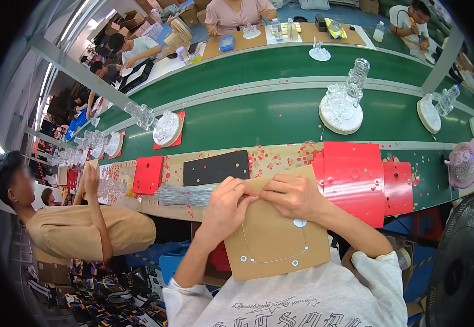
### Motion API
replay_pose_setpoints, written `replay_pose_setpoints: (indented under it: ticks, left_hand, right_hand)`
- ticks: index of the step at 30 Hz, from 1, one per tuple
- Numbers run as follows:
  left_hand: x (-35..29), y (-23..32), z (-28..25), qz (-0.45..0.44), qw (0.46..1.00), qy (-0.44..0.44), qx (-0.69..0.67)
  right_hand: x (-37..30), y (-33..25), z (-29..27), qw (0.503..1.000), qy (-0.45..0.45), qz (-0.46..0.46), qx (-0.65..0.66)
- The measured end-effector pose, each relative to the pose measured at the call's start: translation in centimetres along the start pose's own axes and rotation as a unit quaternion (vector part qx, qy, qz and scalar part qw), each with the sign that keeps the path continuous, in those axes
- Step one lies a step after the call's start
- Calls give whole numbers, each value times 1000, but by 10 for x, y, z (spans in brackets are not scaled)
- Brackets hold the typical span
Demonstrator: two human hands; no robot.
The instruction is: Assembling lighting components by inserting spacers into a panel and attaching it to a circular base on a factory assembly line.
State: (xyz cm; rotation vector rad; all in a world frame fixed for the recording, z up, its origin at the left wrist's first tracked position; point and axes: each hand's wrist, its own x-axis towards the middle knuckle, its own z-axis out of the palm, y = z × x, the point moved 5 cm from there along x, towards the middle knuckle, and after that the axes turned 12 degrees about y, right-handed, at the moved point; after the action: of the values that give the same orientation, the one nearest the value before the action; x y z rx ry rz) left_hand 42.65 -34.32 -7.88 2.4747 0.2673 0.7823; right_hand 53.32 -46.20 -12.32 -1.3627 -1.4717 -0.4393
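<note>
A brown cardboard panel leans against my shirt, sloping up toward the bench. Thin wire runs across its lower part in a loop, and small round white discs sit near it. My left hand is closed in a pinch at the panel's upper part, where one side of the wire runs up to its fingers. Right beside it, my right hand is pinched closed too, the fingertips of both nearly touching. What the right fingertips hold is hidden. Just beyond my left hand lies a bundle of thin grey wires.
Red panels and a black panel lie on the bench among scattered red dots. Clear models on round white bases stand on the green conveyor. A co-worker stands at left; a pink fan and a black fan are at right.
</note>
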Motion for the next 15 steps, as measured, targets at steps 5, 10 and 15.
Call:
replay_pose_setpoints:
  ticks: [5,10,15]
  left_hand:
    - [15,14,0,137,981,-117,79]
    - [21,11,7,250,941,-189,127]
    - [17,15,15,317,917,-196,139]
  right_hand:
    - [6,3,-3,1000,-24,12,4]
    - [4,6,-6,998,-19,53,21]
    - [3,14,-6,989,-13,113,90]
